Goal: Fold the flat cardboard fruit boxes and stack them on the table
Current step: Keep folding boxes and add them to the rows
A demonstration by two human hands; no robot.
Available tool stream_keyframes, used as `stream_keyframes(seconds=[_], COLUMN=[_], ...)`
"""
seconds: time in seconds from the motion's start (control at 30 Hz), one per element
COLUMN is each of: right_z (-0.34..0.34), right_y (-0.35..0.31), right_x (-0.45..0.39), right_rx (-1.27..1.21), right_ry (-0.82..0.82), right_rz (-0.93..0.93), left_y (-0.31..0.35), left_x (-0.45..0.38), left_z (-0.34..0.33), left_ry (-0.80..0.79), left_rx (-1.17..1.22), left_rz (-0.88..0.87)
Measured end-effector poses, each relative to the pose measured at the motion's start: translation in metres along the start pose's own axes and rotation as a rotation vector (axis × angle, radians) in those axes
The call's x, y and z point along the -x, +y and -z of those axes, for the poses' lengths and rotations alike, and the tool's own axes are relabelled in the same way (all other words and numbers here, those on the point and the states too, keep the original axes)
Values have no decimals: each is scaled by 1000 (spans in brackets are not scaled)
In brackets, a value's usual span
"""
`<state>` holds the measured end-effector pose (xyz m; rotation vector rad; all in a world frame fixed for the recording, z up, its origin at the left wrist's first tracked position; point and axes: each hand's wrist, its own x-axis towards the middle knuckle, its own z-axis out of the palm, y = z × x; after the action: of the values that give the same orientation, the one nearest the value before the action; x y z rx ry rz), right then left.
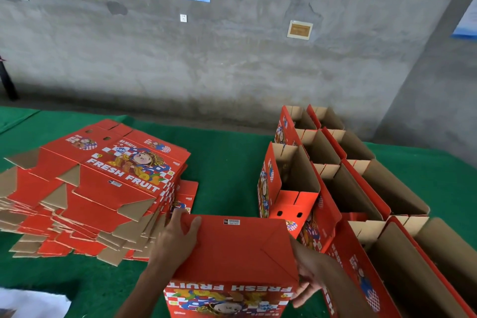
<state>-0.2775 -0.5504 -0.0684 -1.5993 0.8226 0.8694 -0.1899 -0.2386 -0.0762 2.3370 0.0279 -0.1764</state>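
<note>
I see a red folded box (233, 250) at front centre, upside down w/ its closed bottom facing up, "FRESH FRUIT" print inverted on the near side. To the left, a messy pile of flat boxes (98, 188) lies on the green table (227, 162). On the right, open folded boxes (343, 175) stand in rows, brown insides showing.

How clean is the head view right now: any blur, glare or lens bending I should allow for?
Head view: light is soft and even, with no glare on the red box held between the left hand and the right hand. The wide lens bends the wall and table edge toward the corners. Print on the flat stack reads clearly; the folded boxes at far right look stretched and softer.
</note>
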Motion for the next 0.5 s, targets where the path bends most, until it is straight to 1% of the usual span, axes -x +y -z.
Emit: stream_keyframes(seconds=[0.1, 0.17, 0.27, 0.33, 0.4, 0.43, 0.47, 0.5], right_z=[-4, -8, -11, -15, -16, -18, -23, -29], right_y=[-7, -15, -36, -52, -62, -65, -65, -63], right_x=[-1, 2, 19, 38, 59, 68, 76, 81], right_rx=[29, -3, 3, 83, 182, 251, 361, 529], right_ry=[-33, 23, 134, 197, 267, 291, 319, 374], right_rz=[45, 121, 292, 514, 785, 882, 946, 980], left_y=[-8, -14, -22, -31, -39, -40, -41, -38], left_x=[3, 5, 0, -3, -6, -6, -7, -7], left_z=[11, 19, 31, 38, 39, 36, 30, 21], left_ry=[109, 192, 302, 335, 296, 240, 165, 92], left_rx=[56, 125, 317, 376, 371, 345, 315, 301], left_rz=[-13, -12, 19, 15, -19, -44, -81, -126])
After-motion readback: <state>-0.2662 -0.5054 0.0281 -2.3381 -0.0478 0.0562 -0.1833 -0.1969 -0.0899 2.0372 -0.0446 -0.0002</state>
